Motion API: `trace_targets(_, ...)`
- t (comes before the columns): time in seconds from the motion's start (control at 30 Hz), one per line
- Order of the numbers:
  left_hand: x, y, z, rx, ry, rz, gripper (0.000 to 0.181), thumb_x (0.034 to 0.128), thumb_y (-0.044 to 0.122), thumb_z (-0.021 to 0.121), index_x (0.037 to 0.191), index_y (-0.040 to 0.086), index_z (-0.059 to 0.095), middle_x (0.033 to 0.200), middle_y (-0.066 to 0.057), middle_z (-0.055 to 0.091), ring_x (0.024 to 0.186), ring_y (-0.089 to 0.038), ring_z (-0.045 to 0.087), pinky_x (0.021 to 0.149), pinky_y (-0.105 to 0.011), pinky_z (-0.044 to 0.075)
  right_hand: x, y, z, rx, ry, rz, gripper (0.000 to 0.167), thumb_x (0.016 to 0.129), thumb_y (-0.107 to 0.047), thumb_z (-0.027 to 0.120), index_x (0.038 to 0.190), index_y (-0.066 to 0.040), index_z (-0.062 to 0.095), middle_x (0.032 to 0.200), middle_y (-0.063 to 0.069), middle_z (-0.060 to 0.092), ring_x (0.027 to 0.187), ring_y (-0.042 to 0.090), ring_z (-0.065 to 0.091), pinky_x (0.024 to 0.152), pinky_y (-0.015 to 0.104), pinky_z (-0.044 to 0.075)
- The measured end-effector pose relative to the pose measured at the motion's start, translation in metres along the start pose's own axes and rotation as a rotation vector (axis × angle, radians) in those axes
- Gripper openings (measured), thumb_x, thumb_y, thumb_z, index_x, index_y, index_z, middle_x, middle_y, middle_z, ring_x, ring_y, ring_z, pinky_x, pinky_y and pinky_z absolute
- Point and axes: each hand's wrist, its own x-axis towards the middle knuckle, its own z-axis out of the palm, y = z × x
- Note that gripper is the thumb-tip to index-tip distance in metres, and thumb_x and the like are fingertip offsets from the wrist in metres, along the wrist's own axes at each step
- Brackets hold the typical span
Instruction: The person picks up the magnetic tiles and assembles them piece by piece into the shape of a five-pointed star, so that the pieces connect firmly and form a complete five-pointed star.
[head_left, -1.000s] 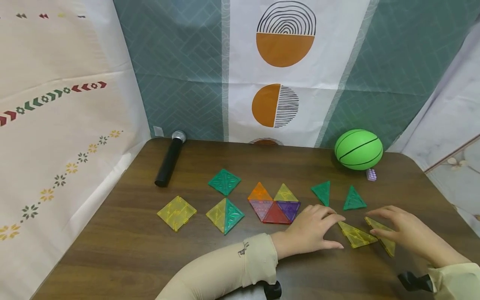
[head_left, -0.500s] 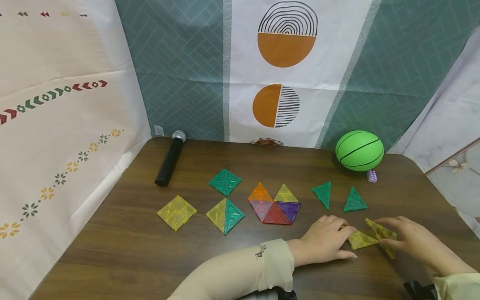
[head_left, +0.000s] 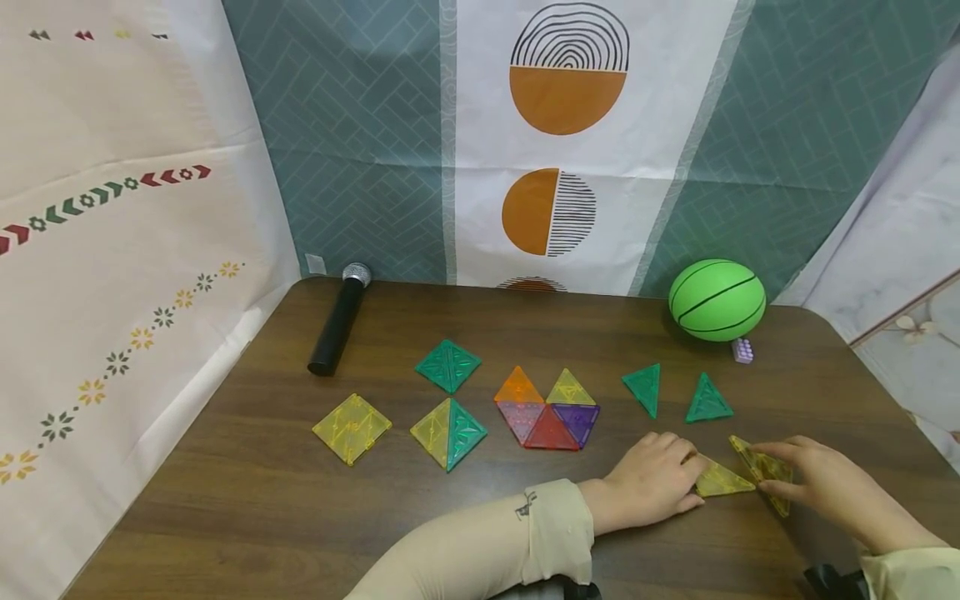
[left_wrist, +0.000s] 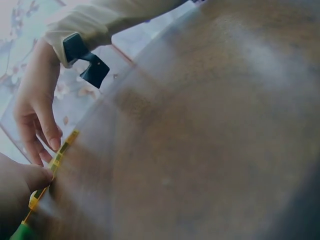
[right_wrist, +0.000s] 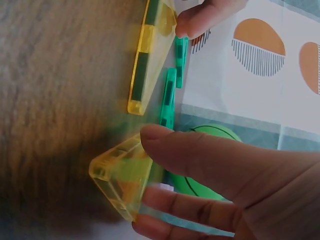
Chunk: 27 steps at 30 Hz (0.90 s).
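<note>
In the head view my left hand [head_left: 651, 482] is at the left end of a translucent yellow triangular magnetic tile [head_left: 722, 479] and covers that corner. The left wrist view has my left thumb [left_wrist: 37, 176] against this tile's edge. My right hand [head_left: 825, 483] grips a second yellow triangular tile [head_left: 780, 472] between thumb and fingers. This tile is tilted up from the table, as the right wrist view shows with the held tile [right_wrist: 120, 175]. The two yellow tiles lie corner to side, very close together; whether they touch I cannot tell.
Two green triangle tiles [head_left: 645, 390] [head_left: 708, 400] lie beyond my hands. Left of them are a multicoloured tile group [head_left: 551, 427], a yellow-green square [head_left: 448, 435], a green square [head_left: 447, 367] and a yellow square [head_left: 352, 429]. A microphone [head_left: 341, 321], green ball [head_left: 717, 300] and purple brick [head_left: 742, 350] stand farther back.
My left hand has moved right, from beside the multicoloured tiles onto the left end of the yellow triangular tile. That tile has turned slightly. My right hand has shifted a little toward me.
</note>
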Motion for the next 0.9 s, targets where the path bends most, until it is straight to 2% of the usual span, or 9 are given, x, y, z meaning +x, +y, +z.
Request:
trace_targets(0.33, -0.002, -0.004, 0.002, 0.020, -0.009, 0.005, 0.029, 0.1009, 0.033, 0.047, 0.126, 0.030, 0.062, 0.127, 0.015, 0.056, 0.118, -0.001, 0.050, 0.096, -0.014, 0.039, -0.001, -0.003, 0.005, 0.009, 0.036, -0.019, 0.042, 0.075, -0.021, 0.079, 0.110, 0.000, 0.070, 0.097, 0.014, 0.067, 0.088, 0.035, 0.065, 0.074, 0.052, 0.052)
trace_targets(0.67, -0.013, -0.013, -0.001, 0.022, 0.018, 0.030, 0.035, 0.0946, 0.053, 0.050, 0.116, 0.030, 0.065, 0.124, 0.015, 0.058, 0.118, -0.001, 0.052, 0.100, -0.017, 0.038, 0.000, -0.007, 0.007, 0.002, 0.065, -0.030, 0.042, 0.075, -0.020, 0.079, 0.111, -0.001, 0.070, 0.097, 0.011, 0.067, 0.086, 0.032, 0.065, 0.074, 0.050, 0.052)
trace_targets(0.9, -0.021, -0.018, -0.002, 0.032, 0.027, 0.039, 0.035, 0.0942, 0.054, 0.051, 0.115, 0.029, 0.065, 0.122, 0.015, 0.059, 0.117, -0.001, 0.052, 0.098, -0.018, 0.039, 0.000, -0.013, 0.015, -0.042, 0.181, -0.095, 0.041, 0.069, -0.022, 0.083, 0.106, -0.006, 0.073, 0.092, -0.001, 0.066, 0.079, 0.020, 0.063, 0.069, 0.039, 0.053)
